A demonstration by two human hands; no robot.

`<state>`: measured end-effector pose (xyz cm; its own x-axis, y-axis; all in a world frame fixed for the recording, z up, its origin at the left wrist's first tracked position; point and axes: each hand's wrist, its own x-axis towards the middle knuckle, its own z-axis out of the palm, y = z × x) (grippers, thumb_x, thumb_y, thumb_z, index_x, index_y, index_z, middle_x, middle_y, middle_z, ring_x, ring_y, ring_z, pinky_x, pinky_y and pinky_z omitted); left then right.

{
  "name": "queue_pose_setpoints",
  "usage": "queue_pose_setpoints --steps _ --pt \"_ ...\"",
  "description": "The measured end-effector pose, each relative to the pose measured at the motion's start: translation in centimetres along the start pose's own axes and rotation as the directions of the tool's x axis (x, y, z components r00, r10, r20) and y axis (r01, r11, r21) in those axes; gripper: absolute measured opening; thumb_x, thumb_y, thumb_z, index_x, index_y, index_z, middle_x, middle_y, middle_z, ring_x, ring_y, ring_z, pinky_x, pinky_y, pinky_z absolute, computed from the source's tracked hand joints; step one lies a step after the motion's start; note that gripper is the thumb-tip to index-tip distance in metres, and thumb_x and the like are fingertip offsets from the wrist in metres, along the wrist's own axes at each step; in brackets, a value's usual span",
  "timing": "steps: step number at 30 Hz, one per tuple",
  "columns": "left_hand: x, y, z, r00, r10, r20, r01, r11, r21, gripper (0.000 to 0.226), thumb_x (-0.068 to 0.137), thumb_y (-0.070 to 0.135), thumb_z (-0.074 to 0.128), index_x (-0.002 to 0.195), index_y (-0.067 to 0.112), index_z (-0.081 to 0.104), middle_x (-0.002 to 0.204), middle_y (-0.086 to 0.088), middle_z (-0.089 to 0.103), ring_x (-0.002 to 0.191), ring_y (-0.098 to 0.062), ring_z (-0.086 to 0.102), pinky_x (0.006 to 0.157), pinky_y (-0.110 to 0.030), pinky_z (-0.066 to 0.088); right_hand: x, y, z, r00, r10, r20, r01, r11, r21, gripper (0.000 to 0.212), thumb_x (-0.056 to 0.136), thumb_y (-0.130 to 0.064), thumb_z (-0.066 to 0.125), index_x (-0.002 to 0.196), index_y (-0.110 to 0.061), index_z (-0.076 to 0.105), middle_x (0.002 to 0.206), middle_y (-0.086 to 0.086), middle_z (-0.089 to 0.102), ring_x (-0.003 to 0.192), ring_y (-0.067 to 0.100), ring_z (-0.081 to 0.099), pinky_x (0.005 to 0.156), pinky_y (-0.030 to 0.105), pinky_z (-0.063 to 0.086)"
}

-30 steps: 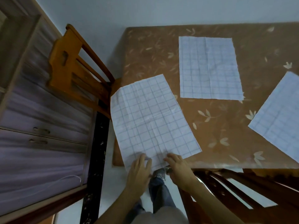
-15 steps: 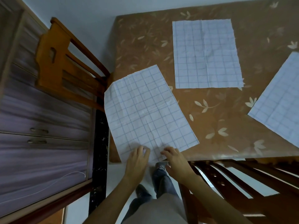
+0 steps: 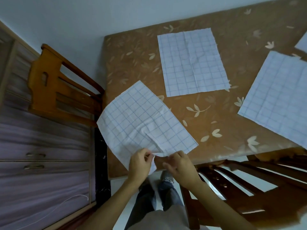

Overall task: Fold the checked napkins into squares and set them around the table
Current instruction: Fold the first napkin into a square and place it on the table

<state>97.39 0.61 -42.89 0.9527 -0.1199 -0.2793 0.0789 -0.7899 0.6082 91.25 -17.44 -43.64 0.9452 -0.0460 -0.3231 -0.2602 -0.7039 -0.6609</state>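
A white napkin with blue checks (image 3: pixel 141 120) lies over the near left corner of the brown leaf-patterned table (image 3: pixel 207 117). Its near edge is lifted and creased. My left hand (image 3: pixel 139 165) pinches that near edge, and my right hand (image 3: pixel 179 165) grips it just to the right. A second checked napkin (image 3: pixel 192 62) lies flat further back. A third one (image 3: pixel 279 98) lies flat at the right. The corner of another napkin (image 3: pixel 302 44) shows at the right edge.
A wooden chair (image 3: pixel 63 90) stands at the table's left side, and another chair (image 3: pixel 249 185) at the near right. A purple-grey drawer unit (image 3: pixel 41 146) fills the left. My legs and shoes (image 3: pixel 167 178) are below the table edge.
Both hands lay flat on the napkin's near edge earlier. They now pinch and lift that edge, which has bunched into a crease. The view has tilted.
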Motion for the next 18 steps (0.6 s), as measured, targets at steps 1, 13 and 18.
queue_pose_setpoints --steps 1,13,18 --pt "0.3 1.6 -0.4 0.999 -0.036 -0.024 0.033 0.991 -0.129 0.004 0.088 0.017 0.074 0.088 0.014 0.072 0.081 0.009 0.069 0.075 -0.003 0.064 0.065 -0.009 0.047 0.0 -0.6 -0.6 0.999 0.018 -0.046 -0.017 0.999 0.031 0.046 0.091 -0.049 0.063 0.120 -0.014 0.064 0.123 0.006 0.055 0.116 0.024 0.050 0.097 0.035 0.048" --pt "1.0 17.9 -10.6 0.976 0.111 0.188 0.087 0.593 -0.801 0.015 0.098 0.011 0.057 0.101 0.006 0.071 0.096 -0.014 0.077 0.088 -0.028 0.075 0.077 -0.033 0.061 0.5 -7.8 -12.3 0.884 -0.167 -0.437 0.298 0.921 0.251 0.044 0.092 -0.035 0.067 0.132 -0.044 0.053 0.160 -0.011 0.018 0.153 0.013 0.009 0.121 0.050 0.024" --pt "3.4 18.8 -14.8 0.963 0.270 -0.014 -0.214 0.730 -0.649 0.014 0.098 0.007 0.057 0.103 0.007 0.070 0.099 -0.007 0.075 0.091 -0.022 0.073 0.072 -0.023 0.059 0.0 -10.2 -18.5 0.838 -0.308 -0.450 0.367 0.929 0.046 0.028 0.095 -0.045 0.058 0.108 -0.024 0.071 0.166 -0.008 0.010 0.155 0.014 0.003 0.122 0.047 0.020"
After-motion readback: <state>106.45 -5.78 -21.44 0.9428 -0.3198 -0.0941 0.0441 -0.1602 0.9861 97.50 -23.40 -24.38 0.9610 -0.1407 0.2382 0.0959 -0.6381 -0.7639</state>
